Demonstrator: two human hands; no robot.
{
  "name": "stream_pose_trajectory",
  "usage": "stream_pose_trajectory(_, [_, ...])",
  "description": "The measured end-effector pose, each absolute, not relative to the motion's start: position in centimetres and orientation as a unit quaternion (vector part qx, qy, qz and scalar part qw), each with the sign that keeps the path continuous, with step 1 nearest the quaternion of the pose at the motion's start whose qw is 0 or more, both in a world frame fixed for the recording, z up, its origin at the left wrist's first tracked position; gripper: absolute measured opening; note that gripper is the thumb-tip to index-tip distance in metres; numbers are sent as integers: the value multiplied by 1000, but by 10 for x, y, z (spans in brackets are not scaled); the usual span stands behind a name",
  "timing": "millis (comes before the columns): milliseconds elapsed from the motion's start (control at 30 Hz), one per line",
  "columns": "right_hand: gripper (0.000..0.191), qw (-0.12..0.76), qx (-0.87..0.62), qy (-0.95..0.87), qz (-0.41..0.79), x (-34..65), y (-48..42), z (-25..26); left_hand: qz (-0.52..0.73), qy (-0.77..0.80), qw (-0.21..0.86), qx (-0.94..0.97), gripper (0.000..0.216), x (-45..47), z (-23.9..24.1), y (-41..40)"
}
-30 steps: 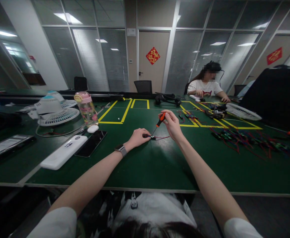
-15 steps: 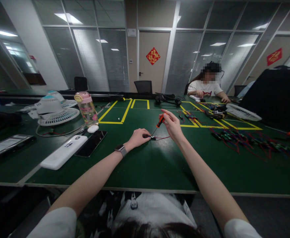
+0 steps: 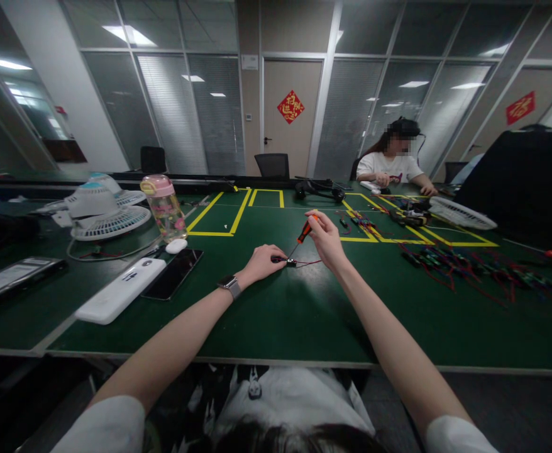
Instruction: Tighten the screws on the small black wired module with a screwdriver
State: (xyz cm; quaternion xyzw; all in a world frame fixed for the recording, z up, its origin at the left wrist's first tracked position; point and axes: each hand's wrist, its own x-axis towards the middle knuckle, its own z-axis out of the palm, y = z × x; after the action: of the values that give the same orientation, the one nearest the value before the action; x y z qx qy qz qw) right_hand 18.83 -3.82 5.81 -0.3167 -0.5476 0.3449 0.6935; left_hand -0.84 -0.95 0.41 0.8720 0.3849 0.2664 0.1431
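Note:
My right hand (image 3: 327, 239) grips the orange and black handle of a screwdriver (image 3: 305, 231), its thin shaft slanting down to the left. The tip meets or nearly meets a small wired circuit board (image 3: 292, 263) lying on the green table. From that board, thin red and dark wires (image 3: 308, 263) run right, passing under my right hand. My left hand (image 3: 263, 262) rests on the table with its fingers closed at the board's left end, steadying it. Part of the board is hidden by those fingertips.
On the left are a white power bank (image 3: 122, 290), a black phone (image 3: 175, 274), a pink-lidded bottle (image 3: 165, 207) and a white fan (image 3: 109, 211). Several wired boards (image 3: 469, 264) lie in a heap at right. Across the table sits a person (image 3: 391, 163) in a white shirt.
My right hand has shifted slightly, its fingers lower and more curled around the screwdriver handle. My left hand and the circuit board stay in place. The person opposite has moved a hand a little.

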Motion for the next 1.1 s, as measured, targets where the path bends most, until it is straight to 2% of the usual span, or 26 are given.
stream_pose_trajectory(133, [39,686,-290,-551,377,187,-39,58,269,383,141,872,15,-8,5,-11])
stream_pose_trajectory(300, [32,690,-282,-529,405,186,-39,59,266,388,137,872,15,-8,6,-12])
stream_pose_trajectory(467, [30,704,-299,-520,380,188,-38,61,263,384,143,874,16,-9,5,-11])
stream_pose_trajectory(767, [37,698,-281,-503,425,192,-37,59,272,384,146,870,13,-9,3,-10])
stream_pose_trajectory(933, [32,699,-305,-512,395,193,-36,59,272,383,148,870,14,-9,4,-10])
stream_pose_trajectory(1100, [36,702,-309,-515,383,191,-37,60,270,385,145,871,14,-8,4,-10])
